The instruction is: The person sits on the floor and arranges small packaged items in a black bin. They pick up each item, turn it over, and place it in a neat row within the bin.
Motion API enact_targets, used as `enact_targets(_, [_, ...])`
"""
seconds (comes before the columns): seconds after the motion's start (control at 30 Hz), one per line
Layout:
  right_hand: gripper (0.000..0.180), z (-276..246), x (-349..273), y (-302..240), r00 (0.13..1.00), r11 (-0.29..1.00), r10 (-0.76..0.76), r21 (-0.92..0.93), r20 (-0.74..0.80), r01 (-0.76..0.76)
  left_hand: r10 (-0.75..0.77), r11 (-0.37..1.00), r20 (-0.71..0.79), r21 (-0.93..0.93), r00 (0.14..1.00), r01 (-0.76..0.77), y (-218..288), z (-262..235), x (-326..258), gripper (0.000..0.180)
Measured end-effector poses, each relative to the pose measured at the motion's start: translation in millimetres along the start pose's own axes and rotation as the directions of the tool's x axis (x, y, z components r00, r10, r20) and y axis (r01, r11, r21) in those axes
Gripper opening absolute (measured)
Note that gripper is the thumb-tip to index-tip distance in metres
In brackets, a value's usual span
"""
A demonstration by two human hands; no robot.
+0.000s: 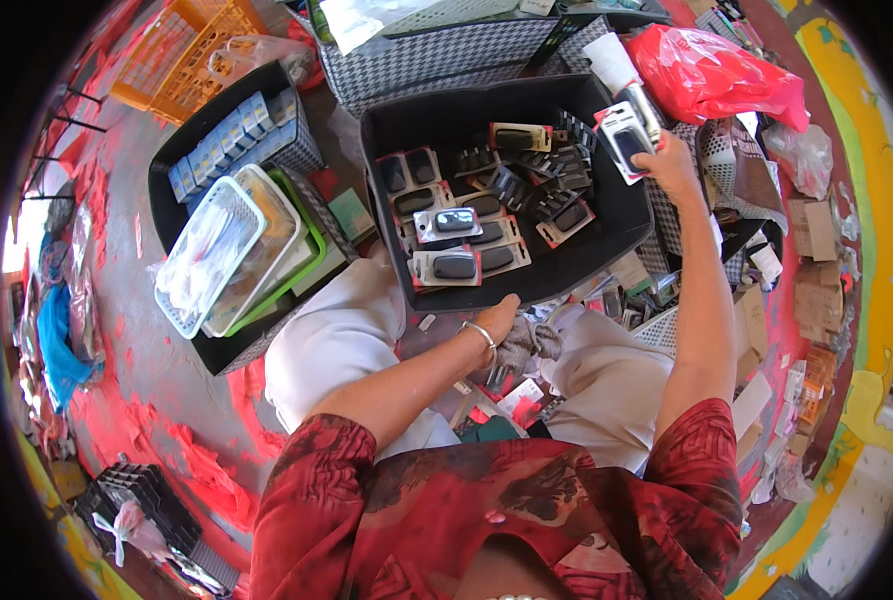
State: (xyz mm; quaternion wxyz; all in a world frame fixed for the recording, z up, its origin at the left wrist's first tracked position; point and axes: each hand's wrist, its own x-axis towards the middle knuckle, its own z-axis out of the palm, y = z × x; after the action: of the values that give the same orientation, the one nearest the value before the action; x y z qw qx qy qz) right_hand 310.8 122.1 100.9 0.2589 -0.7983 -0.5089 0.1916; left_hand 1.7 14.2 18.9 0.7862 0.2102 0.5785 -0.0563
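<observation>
My right hand point(669, 165), at the bin's right side, is closed on a blister pack point(623, 138) with a dark rounded item on a white card. Another pale piece lies just behind the pack; whether I grip it too is unclear. Near the bin's front rim, my left hand point(498, 318), with a bangle at the wrist, is closed around a grey cloth point(528, 345); its fingertips are partly hidden. The black fabric bin point(606, 255) stands before my knees. Inside are several blister packs point(455, 266) on the left and a heap of black pieces point(541, 185) on the right.
At the left, a dark bin holds blue boxes point(236, 130), with a white basket point(211, 250) on another bin. Behind is a houndstooth box point(426, 65). An orange crate point(181, 50) and red plastic bag point(711, 75) stand farther off. Torn red sheeting covers parts of the floor.
</observation>
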Motion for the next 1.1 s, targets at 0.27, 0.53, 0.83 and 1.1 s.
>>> enact_targets(0.27, [0.032,-60.5,-98.4,-13.9,1.0,0.846,0.014,0.533,0.001,-0.012,-0.028,0.992,0.05,-0.12,0.998,0.034,2.3,-1.2,-2.5,0.046])
enact_targets(0.53, [0.036,-110.3,-171.8,-13.3,0.982,0.944,0.129,0.32,-0.136,-0.08,0.061,0.98,0.153,-0.196,0.986,-0.03,-1.4,-3.3,8.4,0.055])
enact_targets(0.83, [0.034,18.7,-123.7,-97.3,0.95,0.892,-0.155,0.453,0.271,0.017,0.061,0.988,0.06,-0.147,0.996,-0.052,-2.7,-1.9,-0.5,0.048])
enact_targets(1.1, [0.039,168.2,-119.8,-111.7,0.841,0.976,-0.174,0.202,0.512,0.079,0.071,0.997,0.064,-0.033,0.995,-0.069,-7.0,-0.7,0.3,0.051])
